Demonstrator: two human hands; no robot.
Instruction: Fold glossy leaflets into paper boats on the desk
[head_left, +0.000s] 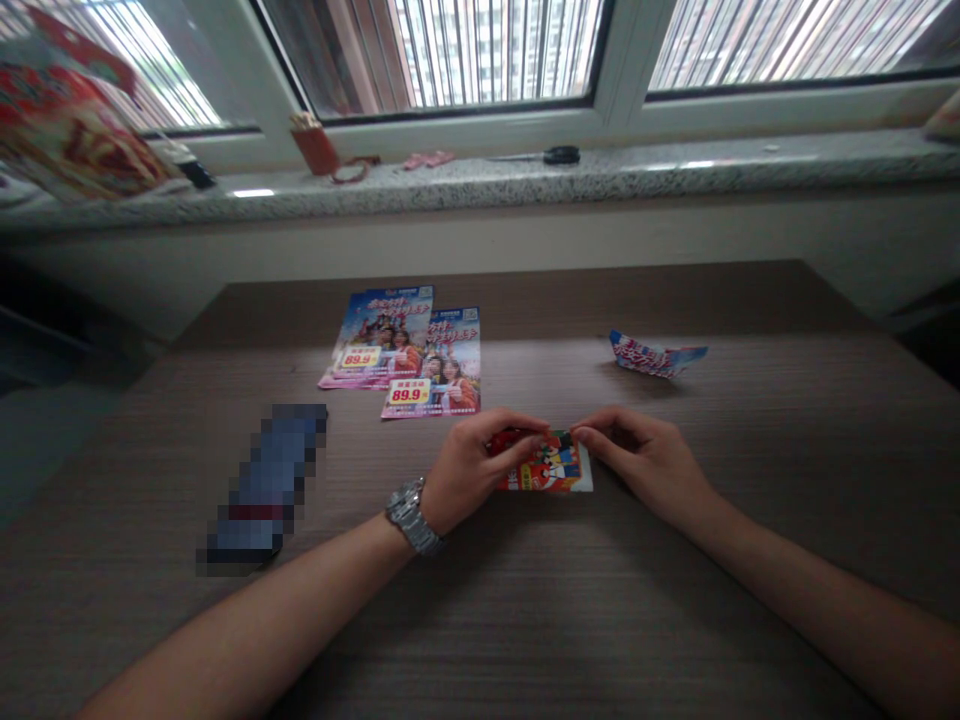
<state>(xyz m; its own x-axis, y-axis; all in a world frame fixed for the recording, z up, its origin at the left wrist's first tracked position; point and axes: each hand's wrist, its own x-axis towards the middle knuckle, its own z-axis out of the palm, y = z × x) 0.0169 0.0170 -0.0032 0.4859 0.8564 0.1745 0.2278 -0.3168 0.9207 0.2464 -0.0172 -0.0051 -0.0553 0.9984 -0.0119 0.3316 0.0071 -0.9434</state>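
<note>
Between my hands, just above the table, is a folded flyer (551,468) printed in red, yellow and white. My left hand (480,460), with a metal watch at the wrist, pinches its left side between thumb and fingers. At the upper right corner, my right hand (645,455) closes thumb and fingertips on the paper's edge. Behind the left hand lie flat flyers (386,340) in blue and pink, with another flyer (454,360) overlapping them. A folded paper boat (656,357) of similar print rests beyond the right hand.
A pixelated phone-shaped object (266,485) lies on the brown table (787,420) at left. Along the granite windowsill (465,185) are scissors (559,156), a reddish-brown holder (315,148), pink pieces (427,160) and a large red snack-like bag (75,120).
</note>
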